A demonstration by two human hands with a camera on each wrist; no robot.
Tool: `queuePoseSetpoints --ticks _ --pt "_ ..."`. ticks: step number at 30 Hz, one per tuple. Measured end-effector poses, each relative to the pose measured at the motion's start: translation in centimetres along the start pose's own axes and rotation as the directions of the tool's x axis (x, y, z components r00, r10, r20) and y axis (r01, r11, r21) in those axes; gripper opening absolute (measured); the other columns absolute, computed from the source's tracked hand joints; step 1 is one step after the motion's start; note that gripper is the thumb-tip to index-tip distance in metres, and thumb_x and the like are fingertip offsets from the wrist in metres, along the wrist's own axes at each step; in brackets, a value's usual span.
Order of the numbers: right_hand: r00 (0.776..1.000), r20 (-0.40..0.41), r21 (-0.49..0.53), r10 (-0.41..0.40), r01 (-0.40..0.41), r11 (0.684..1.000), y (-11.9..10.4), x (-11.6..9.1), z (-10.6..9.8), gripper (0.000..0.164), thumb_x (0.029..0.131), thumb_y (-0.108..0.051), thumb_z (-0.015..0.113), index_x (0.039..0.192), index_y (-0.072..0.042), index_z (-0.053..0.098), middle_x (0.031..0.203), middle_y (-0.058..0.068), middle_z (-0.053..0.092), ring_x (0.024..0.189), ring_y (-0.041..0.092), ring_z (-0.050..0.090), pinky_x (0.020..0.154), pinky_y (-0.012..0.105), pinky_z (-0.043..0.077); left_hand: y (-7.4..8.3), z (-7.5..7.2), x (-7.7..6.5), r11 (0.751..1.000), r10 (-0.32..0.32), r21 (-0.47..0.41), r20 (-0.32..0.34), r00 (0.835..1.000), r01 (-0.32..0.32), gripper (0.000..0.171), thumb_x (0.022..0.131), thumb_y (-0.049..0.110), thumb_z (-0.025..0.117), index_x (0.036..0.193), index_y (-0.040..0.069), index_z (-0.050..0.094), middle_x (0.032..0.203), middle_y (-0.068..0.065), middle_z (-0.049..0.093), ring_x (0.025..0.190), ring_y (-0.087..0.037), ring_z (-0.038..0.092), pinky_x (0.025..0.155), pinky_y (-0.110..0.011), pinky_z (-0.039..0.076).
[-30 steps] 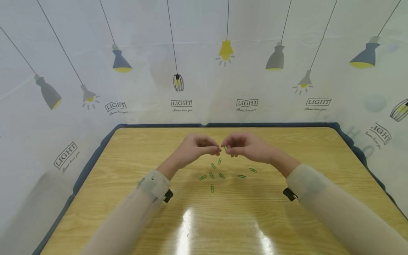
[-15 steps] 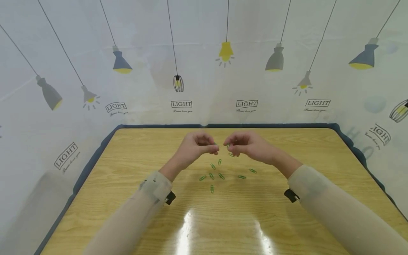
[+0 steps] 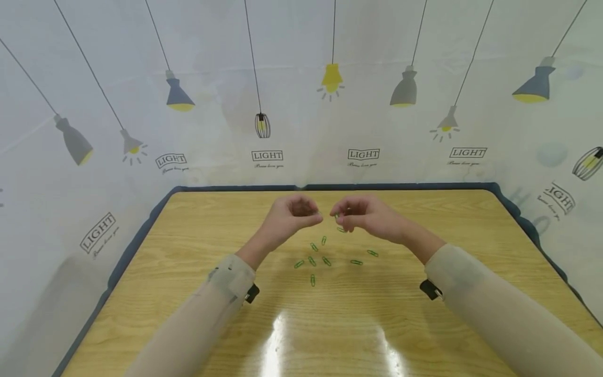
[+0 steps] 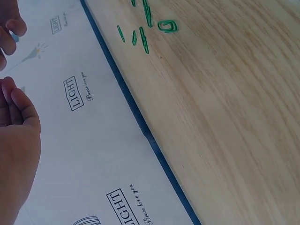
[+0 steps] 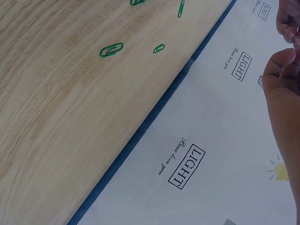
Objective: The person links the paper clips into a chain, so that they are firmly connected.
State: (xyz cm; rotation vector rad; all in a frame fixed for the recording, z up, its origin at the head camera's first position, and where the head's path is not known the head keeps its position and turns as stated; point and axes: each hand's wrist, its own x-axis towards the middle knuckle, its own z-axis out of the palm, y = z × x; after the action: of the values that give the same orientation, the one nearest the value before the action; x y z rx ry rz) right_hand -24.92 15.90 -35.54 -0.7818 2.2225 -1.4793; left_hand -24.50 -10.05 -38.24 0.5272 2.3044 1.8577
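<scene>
In the head view my right hand (image 3: 360, 212) pinches a green paper clip (image 3: 336, 215) between thumb and fingertips, above the table. Just below those fingers shows a second green paper clip (image 3: 341, 229); whether it hangs from the held one I cannot tell. My left hand (image 3: 294, 213) faces it a small gap away, thumb and fingertips drawn together on a small paper clip mostly hidden by the fingers. Both hands lie at the frame's edge in the wrist views, the left hand (image 4: 16, 122) with bent fingers and the right hand (image 5: 281, 77) likewise.
Several loose green paper clips (image 3: 327, 261) lie scattered on the wooden table (image 3: 188, 293) nearer the body than the hands. Two more to the right include a paper clip (image 3: 356, 262). Behind the table's dark blue edge (image 3: 235, 188) rises a wall covering (image 3: 212, 131) printed with lamps.
The hands have moved apart from nearly touching fingertips, leaving a small gap. The paper clip below the right fingers has come into sight. The loose clips lie unchanged.
</scene>
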Motion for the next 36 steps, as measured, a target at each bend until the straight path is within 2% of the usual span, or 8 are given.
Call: queuePoseSetpoints --ticks 7,11,16,19,22,27,32,36 --pt "1.0 0.002 0.006 -0.002 0.002 1.0 -0.11 -0.07 -0.05 0.021 0.107 -0.015 0.064 0.126 -0.007 0.069 0.105 0.007 0.068 0.096 0.043 0.061 0.084 0.037 0.058 -0.02 0.16 0.12 0.999 0.017 0.041 -0.049 0.999 -0.015 0.017 0.094 0.014 0.081 0.104 0.009 0.069 0.094 0.0 0.073 0.088 -0.015 0.069 0.081 -0.029 0.06" --pt "1.0 -0.001 -0.001 -0.004 0.004 1.0 -0.24 -0.08 -0.03 0.02 0.107 -0.015 0.064 0.125 -0.008 0.069 0.106 0.007 0.068 0.097 0.045 0.061 0.084 0.036 0.058 0.13 0.23 0.14 0.997 0.044 0.064 -0.065 0.997 -0.04 0.012 0.098 0.019 0.078 0.101 0.012 0.069 0.09 0.0 0.074 0.084 -0.015 0.068 0.078 -0.03 0.057" --pt "1.0 0.001 -0.004 -0.007 0.007 1.0 -0.28 -0.07 -0.13 0.019 0.108 -0.017 0.064 0.124 -0.009 0.069 0.104 0.007 0.068 0.097 0.045 0.061 0.086 0.04 0.059 0.19 0.34 0.29 0.998 0.061 0.034 -0.027 0.998 -0.06 0.013 0.105 0.023 0.069 0.105 0.01 0.066 0.089 -0.005 0.077 0.086 -0.017 0.073 0.088 -0.046 0.061" --pt "1.0 0.003 0.008 -0.008 0.008 1.0 -0.29 -0.06 -0.19 0.019 0.108 -0.018 0.064 0.123 -0.009 0.069 0.103 0.006 0.069 0.097 0.044 0.062 0.086 0.041 0.059 0.17 0.46 0.33 0.998 0.062 0.015 -0.005 0.998 -0.062 0.013 0.108 0.022 0.066 0.107 0.009 0.066 0.097 -0.009 0.079 0.094 -0.018 0.074 0.096 -0.054 0.059" --pt "1.0 0.002 0.015 -0.012 0.012 1.0 -0.36 -0.02 -0.24 0.018 0.108 -0.019 0.064 0.122 -0.009 0.07 0.101 0.006 0.069 0.094 0.037 0.064 0.087 0.041 0.059 0.11 0.56 0.29 0.997 0.063 0.04 -0.013 0.998 -0.063 0.015 0.107 0.024 0.066 0.11 0.009 0.069 0.107 -0.007 0.077 0.102 -0.017 0.071 0.099 -0.049 0.059" --pt "1.0 -0.015 0.006 -0.014 0.014 1.0 -0.59 0.01 -0.32 0.019 0.108 -0.02 0.064 0.122 -0.008 0.07 0.1 0.005 0.07 0.089 0.027 0.066 0.088 0.042 0.059 -0.04 0.57 0.21 0.992 0.079 0.104 -0.044 0.996 -0.074 0.02 0.105 0.028 0.069 0.114 0.01 0.074 0.113 -0.004 0.072 0.106 -0.016 0.065 0.094 -0.036 0.056" --pt "0.999 -0.035 0.001 -0.006 0.006 1.0 -0.71 -0.07 -0.4 0.024 0.109 -0.019 0.063 0.129 -0.009 0.068 0.1 0.004 0.069 0.089 0.028 0.065 0.087 0.039 0.059 0.12 0.53 0.08 0.994 0.074 0.084 -0.039 0.996 -0.071 0.023 0.105 0.025 0.07 0.117 0.006 0.074 0.111 -0.005 0.074 0.102 -0.017 0.066 0.087 -0.032 0.054" --pt "0.999 -0.045 0.015 -0.009 0.01 1.0 -0.74 -0.07 -0.39 0.025 0.108 -0.017 0.063 0.131 -0.007 0.067 0.1 0.003 0.069 0.086 0.022 0.066 0.086 0.038 0.059 0.28 0.59 0.01 0.996 0.073 0.059 -0.026 0.997 -0.072 0.021 0.104 0.023 0.071 0.118 0.007 0.073 0.109 -0.007 0.076 0.098 -0.019 0.069 0.086 -0.03 0.056"
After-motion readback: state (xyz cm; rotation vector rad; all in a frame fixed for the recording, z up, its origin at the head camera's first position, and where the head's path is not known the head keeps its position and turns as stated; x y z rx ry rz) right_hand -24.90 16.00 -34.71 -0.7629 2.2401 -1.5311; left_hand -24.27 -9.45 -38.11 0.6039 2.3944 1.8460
